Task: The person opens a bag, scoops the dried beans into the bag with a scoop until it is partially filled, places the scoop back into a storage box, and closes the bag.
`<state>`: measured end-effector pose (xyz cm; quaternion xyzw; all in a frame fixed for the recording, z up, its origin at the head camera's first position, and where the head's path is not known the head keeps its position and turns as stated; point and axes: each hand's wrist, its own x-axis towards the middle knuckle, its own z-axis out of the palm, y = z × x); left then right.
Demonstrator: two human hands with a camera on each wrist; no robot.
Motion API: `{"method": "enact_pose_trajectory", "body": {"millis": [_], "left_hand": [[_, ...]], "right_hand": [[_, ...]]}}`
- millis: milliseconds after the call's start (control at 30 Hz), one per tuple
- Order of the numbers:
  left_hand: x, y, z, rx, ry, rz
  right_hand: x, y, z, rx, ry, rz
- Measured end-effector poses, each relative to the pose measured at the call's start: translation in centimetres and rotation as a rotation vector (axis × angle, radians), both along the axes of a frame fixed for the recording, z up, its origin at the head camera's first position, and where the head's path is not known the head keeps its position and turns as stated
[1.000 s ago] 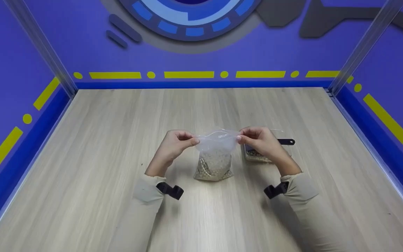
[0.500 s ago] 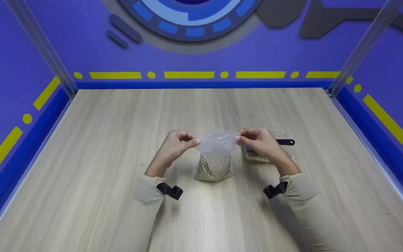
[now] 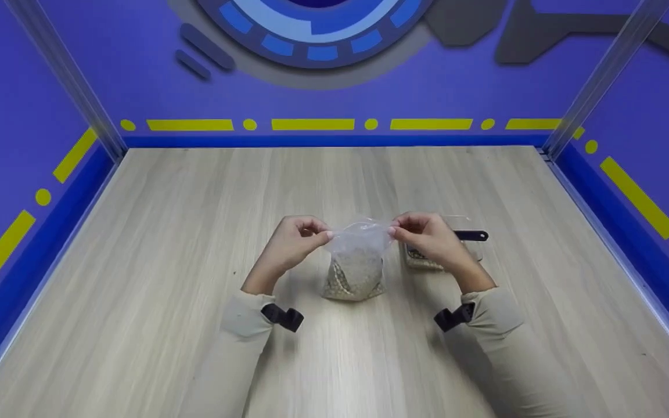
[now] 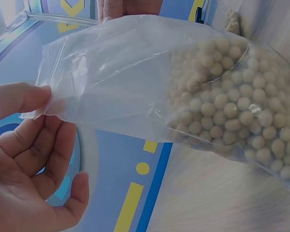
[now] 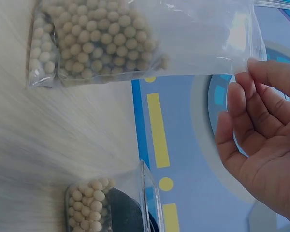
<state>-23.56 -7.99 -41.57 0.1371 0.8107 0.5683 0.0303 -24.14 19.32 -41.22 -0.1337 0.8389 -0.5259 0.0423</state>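
A clear zip bag [image 3: 356,273] stands upright on the table, its lower part filled with small round beige balls [image 4: 222,108]. My left hand [image 3: 297,244] pinches the bag's left top corner between thumb and fingers. At the opposite top corner, my right hand [image 3: 430,235] pinches the plastic in the same way. Between the two hands the bag's mouth stands somewhat apart, its rim bowed. The upper half of the bag holds no balls, as the left wrist view shows. In the right wrist view, the other fingers of my right hand curl loosely below the bag.
Behind my right hand stands a clear box [image 5: 152,193] with more beige balls [image 5: 87,205] and a dark scoop whose black handle [image 3: 474,235] sticks out to the right. The wooden table [image 3: 207,191] ends at blue-purple walls [image 3: 323,98].
My right hand has moved slightly left, toward my left hand, so the bag's top edge is less stretched. The bag's base stays in place.
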Motion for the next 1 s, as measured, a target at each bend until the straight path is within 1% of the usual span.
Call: {"method": "enact_pose_trajectory", "body": {"millis": [100,200,400,567,667,833,1000], "left_hand": [[0.0,0.1,0.0,0.010,0.025,0.010],[-0.1,0.2,0.0,0.024,0.029,0.005],[-0.1,0.6,-0.4,0.054,0.009,-0.024],[-0.1,0.9,-0.5,0.070,0.031,-0.033],[-0.1,1.0,-0.5,0.076,0.036,-0.022],[-0.1,1.0,-0.5,0.052,0.041,0.007],[0.0,1.1,-0.3,0.027,0.075,0.033]], "right_hand": [[0.2,-0.1,0.0,0.015,0.035,0.009],[0.1,-0.2,-0.1,0.025,0.052,0.020],[-0.1,-0.1,-0.3,0.010,0.016,0.025],[0.0,-0.3,-0.2,-0.008,0.001,0.031],[0.0,-0.5,-0.3,-0.007,0.013,0.038],[0.0,-0.7,-0.4,-0.002,0.048,0.029],[0.2,-0.9,-0.5,0.012,0.122,0.026]]}}
